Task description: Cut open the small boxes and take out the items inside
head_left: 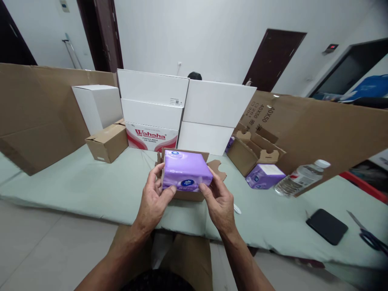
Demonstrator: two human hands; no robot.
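A purple pack of tissues (188, 167) is held level between my two hands. My left hand (154, 198) grips its left end, thumb on the near side. On the right end, my right hand (218, 198) closes with its thumb against the front edge. Beneath and behind the pack stands an open brown cardboard box (189, 196), its flaps spread, mostly hidden by the pack and my hands. Whether the pack touches the box, I cannot tell. A white object (237, 209) lies on the table beside my right wrist, partly covered.
Another purple tissue pack (264, 176) sits by an open carton (242, 155) and a water bottle (303, 178). A black phone (327, 226) and scissors (368, 236) lie at right. A closed brown box (109, 141) stands left. White cartons (153, 111) and cardboard walls (45, 109) border the table.
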